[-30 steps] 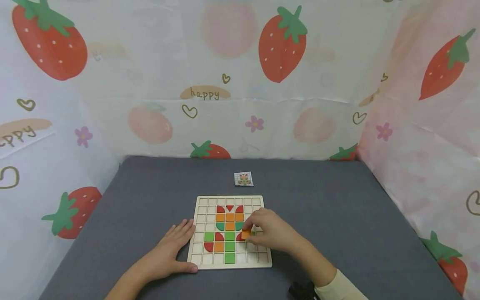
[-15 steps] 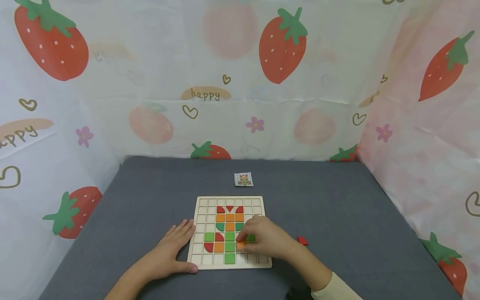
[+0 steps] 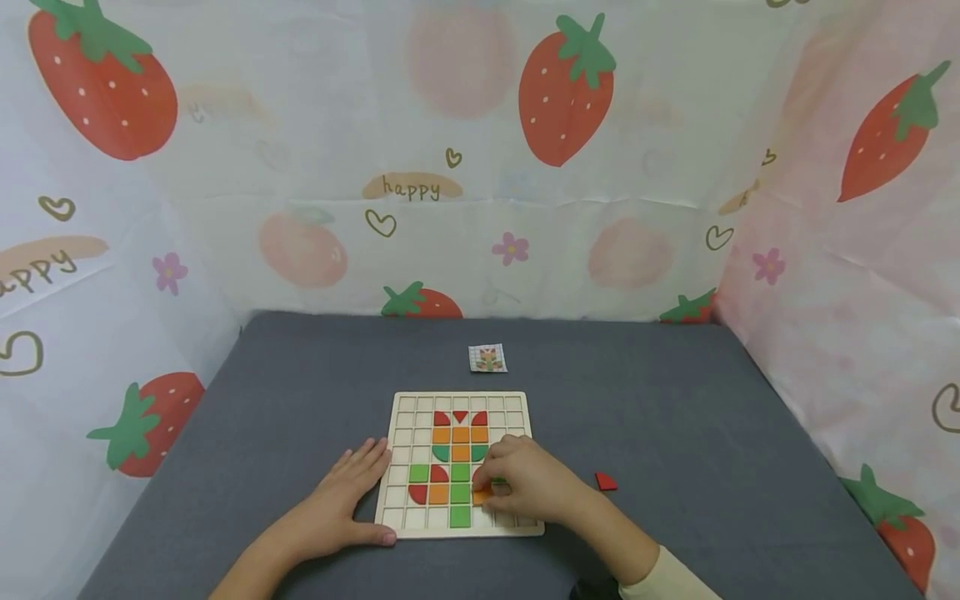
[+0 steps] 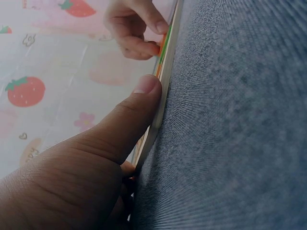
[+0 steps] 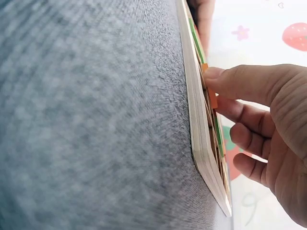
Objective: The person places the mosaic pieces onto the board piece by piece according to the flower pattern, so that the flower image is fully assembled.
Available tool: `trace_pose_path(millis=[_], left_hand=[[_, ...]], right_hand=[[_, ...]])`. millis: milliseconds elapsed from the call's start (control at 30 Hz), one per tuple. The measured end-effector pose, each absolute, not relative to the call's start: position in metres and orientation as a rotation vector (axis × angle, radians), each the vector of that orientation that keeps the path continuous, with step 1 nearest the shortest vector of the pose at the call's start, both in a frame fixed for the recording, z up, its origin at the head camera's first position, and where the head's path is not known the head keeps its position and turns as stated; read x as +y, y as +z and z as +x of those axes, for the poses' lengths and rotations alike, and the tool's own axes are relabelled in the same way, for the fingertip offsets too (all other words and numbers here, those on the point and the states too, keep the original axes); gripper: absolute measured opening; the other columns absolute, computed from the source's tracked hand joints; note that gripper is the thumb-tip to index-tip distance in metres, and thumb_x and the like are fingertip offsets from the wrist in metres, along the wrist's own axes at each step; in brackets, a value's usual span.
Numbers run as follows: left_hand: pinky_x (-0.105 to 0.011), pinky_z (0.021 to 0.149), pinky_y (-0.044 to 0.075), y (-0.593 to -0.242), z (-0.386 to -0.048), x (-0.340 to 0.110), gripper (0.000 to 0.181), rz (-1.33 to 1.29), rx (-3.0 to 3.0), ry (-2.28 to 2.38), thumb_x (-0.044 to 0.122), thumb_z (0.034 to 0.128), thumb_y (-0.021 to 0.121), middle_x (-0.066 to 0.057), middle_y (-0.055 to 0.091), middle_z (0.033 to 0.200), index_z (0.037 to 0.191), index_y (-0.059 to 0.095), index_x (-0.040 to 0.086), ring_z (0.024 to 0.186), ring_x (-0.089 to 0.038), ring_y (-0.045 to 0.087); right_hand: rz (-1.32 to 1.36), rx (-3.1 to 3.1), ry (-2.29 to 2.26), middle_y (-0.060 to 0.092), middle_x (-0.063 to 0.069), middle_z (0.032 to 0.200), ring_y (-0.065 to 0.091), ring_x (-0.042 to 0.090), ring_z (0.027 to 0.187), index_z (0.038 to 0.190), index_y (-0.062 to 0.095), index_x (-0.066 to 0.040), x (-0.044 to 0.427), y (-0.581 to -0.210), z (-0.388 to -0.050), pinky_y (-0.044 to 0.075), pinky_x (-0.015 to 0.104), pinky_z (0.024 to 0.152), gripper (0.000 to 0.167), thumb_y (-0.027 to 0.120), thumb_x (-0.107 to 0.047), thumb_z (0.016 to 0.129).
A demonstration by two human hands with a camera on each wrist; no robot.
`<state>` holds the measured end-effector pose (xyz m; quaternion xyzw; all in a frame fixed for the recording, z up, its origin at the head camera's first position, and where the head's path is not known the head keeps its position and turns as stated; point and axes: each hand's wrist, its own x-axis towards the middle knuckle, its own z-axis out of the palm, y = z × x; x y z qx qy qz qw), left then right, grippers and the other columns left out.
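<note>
A pale wooden grid board (image 3: 401,523) lies on the grey cloth, with red, orange and green tiles in its middle cells. My right hand (image 3: 534,477) pinches an orange square tile (image 3: 481,497) between thumb and fingers, low over a cell just right of the green column. From the right wrist view, the orange tile (image 5: 214,101) appears tilted against the board's surface. My left hand (image 3: 330,508) lies along the board's left side with fingers extended; in the left wrist view its thumb (image 4: 136,108) touches the board's edge. Some tiles are partly hidden behind my right hand.
A red quarter-round tile (image 3: 606,482) lies on the cloth to the right of the board. Behind the board is a small pattern card (image 3: 487,358). Strawberry-printed curtains (image 3: 480,250) enclose the table. A dark object (image 3: 592,588) sits beneath the right forearm.
My right hand has moved toward me and slightly left with the orange tile, then lowered it at the cell. The red tile on the cloth has come into view. My left hand stays put.
</note>
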<state>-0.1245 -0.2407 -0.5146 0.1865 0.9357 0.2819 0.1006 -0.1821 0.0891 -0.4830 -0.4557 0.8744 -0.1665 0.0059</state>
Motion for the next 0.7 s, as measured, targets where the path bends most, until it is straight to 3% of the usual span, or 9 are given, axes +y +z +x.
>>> trace_pose_path(millis=[233,500,700], left_hand=[[-0.057,0.127,0.007,-0.5143,-0.1241,-0.2408,0.124,0.561,2.767,0.850,0.075,0.0710,0.077,-0.006,0.018,0.171,0.162,0.028,0.007,0.160,-0.031,0.009],[-0.041,0.129,0.000,-0.5160,-0.1232,-0.2415,0.123,0.553,2.767,0.864,0.076,0.0713,0.076,-0.005,0.018,0.172,0.163,0.027,0.009,0.160,-0.029,0.008],[-0.049,0.129,0.004,-0.5155,-0.1236,-0.2409,0.124,0.558,2.763,0.868,0.076,0.0710,0.076,-0.006,0.019,0.171,0.162,0.028,0.008,0.160,-0.030,0.009]], right_hand=[[-1.400,2.752,-0.498,0.068,-0.017,0.100,0.058,0.005,0.100,0.100,0.080,-0.029,0.0879,-0.4835,-0.1808,0.049,0.029,0.094,0.015,0.084,-0.031,0.086],[-1.389,2.751,-0.518,0.067,-0.017,0.097,0.057,0.004,0.096,0.099,0.081,-0.028,0.0869,-0.4832,-0.1807,0.049,0.027,0.090,0.013,0.084,-0.030,0.086],[-1.381,2.743,-0.527,0.066,-0.018,0.096,0.055,0.003,0.095,0.099,0.080,-0.029,0.0885,-0.4843,-0.1823,0.048,0.027,0.089,0.013,0.084,-0.031,0.086]])
